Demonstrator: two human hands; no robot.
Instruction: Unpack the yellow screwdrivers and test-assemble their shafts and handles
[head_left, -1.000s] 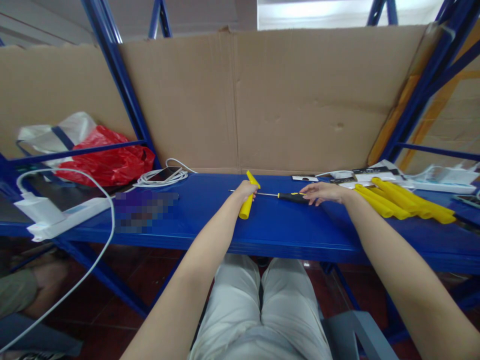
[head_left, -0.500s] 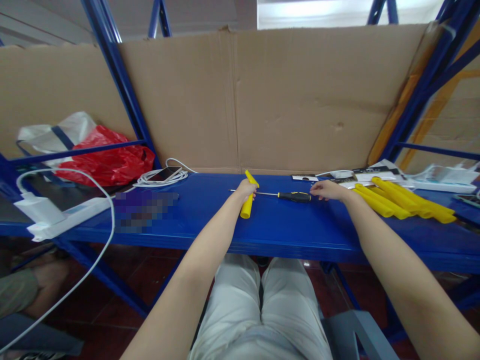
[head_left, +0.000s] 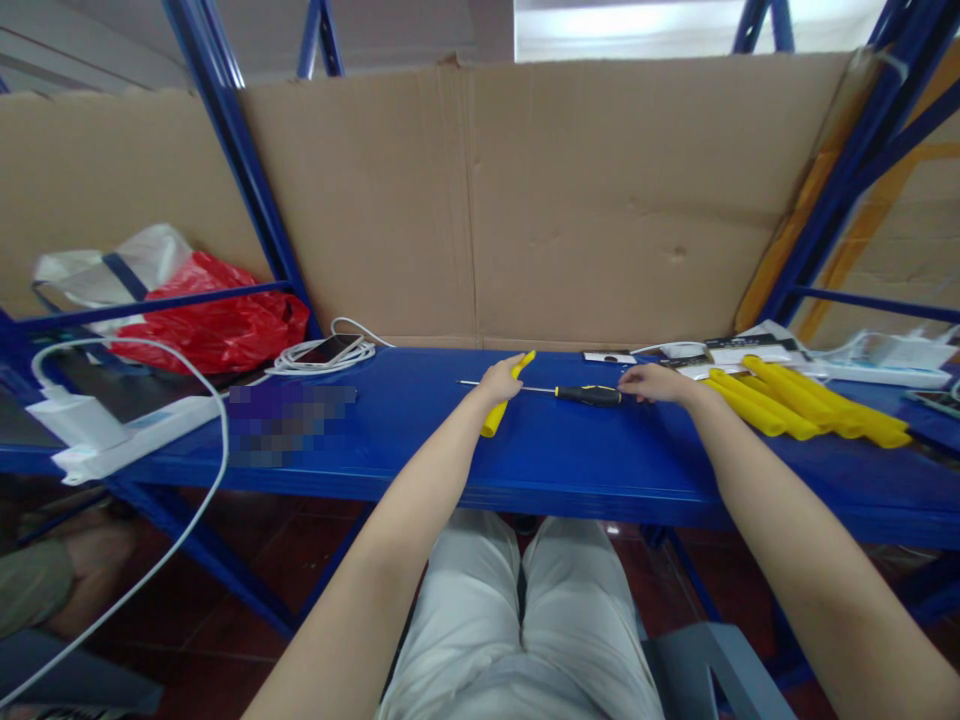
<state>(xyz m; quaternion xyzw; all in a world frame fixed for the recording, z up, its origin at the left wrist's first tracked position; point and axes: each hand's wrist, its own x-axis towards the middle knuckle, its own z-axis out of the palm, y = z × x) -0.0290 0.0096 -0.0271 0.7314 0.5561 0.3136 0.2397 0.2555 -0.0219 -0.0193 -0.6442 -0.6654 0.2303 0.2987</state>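
My left hand (head_left: 501, 381) is closed around a yellow tube (head_left: 493, 420) at the middle of the blue shelf. The tube's ends stick out above and below the hand, and it leans to the right at the top. A screwdriver (head_left: 589, 396) with a black and yellow handle lies crosswise, its handle to the right and its thin metal shaft reaching left past my left hand. Just off the handle's end, my right hand (head_left: 651, 382) has its fingers drawn together. Whatever they pinch, if anything, is too small to make out.
Several yellow tubes (head_left: 802, 400) lie in a pile at the right, before white packets and a power strip (head_left: 892, 374). At the left are a coiled white cable (head_left: 319, 354), a red plastic bag (head_left: 217, 315) and another power strip (head_left: 142, 435). Cardboard (head_left: 600, 200) stands behind.
In my left hand the yellow tube's upper part has swung from pointing up-left to up-right, so the tube now looks straight. My right hand and the screwdriver have hardly moved.
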